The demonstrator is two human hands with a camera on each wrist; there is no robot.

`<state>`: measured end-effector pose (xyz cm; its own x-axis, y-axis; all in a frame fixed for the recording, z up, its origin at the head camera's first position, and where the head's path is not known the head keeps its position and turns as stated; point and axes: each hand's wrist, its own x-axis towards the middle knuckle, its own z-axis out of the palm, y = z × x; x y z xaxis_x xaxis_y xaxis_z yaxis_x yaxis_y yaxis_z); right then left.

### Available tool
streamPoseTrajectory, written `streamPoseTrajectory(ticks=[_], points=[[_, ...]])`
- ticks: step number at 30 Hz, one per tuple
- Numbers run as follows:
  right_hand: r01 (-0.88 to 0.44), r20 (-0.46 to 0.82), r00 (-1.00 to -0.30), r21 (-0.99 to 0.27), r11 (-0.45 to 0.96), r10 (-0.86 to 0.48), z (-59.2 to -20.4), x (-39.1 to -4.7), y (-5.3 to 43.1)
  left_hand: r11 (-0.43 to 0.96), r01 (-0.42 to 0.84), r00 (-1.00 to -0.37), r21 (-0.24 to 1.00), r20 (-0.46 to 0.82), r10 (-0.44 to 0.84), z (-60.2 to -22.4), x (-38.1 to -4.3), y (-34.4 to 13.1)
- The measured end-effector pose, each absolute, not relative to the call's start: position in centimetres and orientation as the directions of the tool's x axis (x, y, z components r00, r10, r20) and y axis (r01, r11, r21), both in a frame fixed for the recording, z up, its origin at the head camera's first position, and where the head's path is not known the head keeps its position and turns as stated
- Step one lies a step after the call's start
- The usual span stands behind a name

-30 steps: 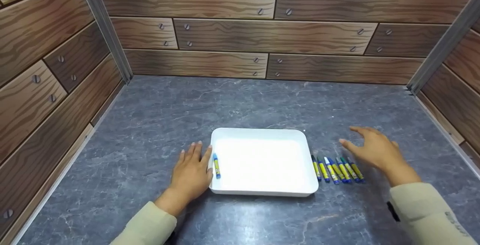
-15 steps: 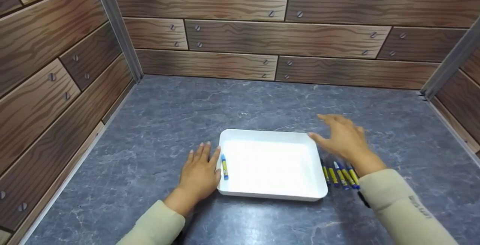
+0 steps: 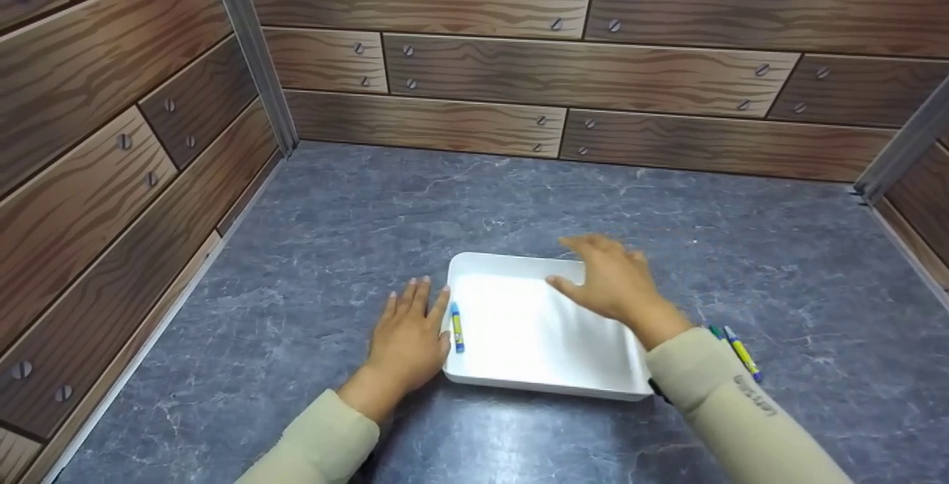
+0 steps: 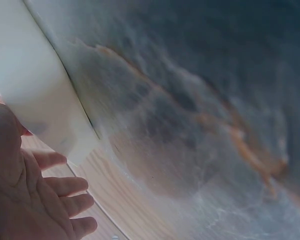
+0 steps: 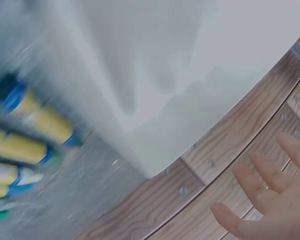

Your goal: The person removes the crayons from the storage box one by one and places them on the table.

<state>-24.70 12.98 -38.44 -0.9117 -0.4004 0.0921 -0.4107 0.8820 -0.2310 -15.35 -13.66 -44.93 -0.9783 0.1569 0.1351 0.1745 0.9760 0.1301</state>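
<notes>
A white tray [image 3: 511, 343] stands on the grey marbled surface. Inside it, along the left wall, lies a blue crayon [image 3: 457, 330] with a yellow wrapper. My left hand [image 3: 406, 342] rests beside the tray's left edge, fingers straight, thumb and forefinger at the rim. Above the right part of the tray is my right hand [image 3: 612, 284], fingers spread and holding nothing; its shadow falls on the tray floor. Several more crayons [image 5: 17, 145], yellow-wrapped with differing tips, lie in a row just right of the tray. In the head view my right sleeve hides most of them.
Wood-patterned walls [image 3: 474, 69] close off the back and both sides. A grey metal strip [image 3: 256, 47] runs up the back left corner. The marbled surface [image 3: 415, 202] stretches behind the tray to the back wall.
My right hand has moved left from above the crayon row to above the tray, still holding nothing. The left hand stays at the tray's edge. The head view has turned slightly.
</notes>
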Motion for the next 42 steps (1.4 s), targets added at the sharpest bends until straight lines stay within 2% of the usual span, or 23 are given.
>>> streamPoseTrajectory(ticks=[6, 24, 29, 35, 42], points=[[-0.457, 0.079, -0.889, -0.187, 0.87, -0.45, -39.1, -24.2, 9.8, 0.976, 0.176, -0.978, 0.13, 0.138, 0.158, -44.9, -15.4, -13.8], [-0.534, 0.01, -0.842, -0.167, 0.829, -0.54, -40.6, -23.0, 3.7, 0.981, 0.162, -0.982, 0.108, 0.118, 0.15, -44.7, -15.6, -13.6], [-0.543, -0.017, -0.83, -0.205, 0.814, -0.557, -41.7, -22.8, 2.5, 0.982, 0.166, -0.981, 0.09, 0.112, 0.155, -44.9, -15.6, -13.6], [-0.535, -0.068, -0.81, -0.318, 0.782, -0.582, -42.5, -23.0, 1.7, 0.982, 0.167, -0.98, 0.091, 0.12, 0.156, -45.0, -15.6, -13.5], [-0.573, -0.048, -0.77, -0.386, 0.723, -0.636, -43.2, -23.2, 0.8, 0.979, 0.178, -0.975, 0.096, 0.149, 0.162, -45.1, -15.5, -13.7]])
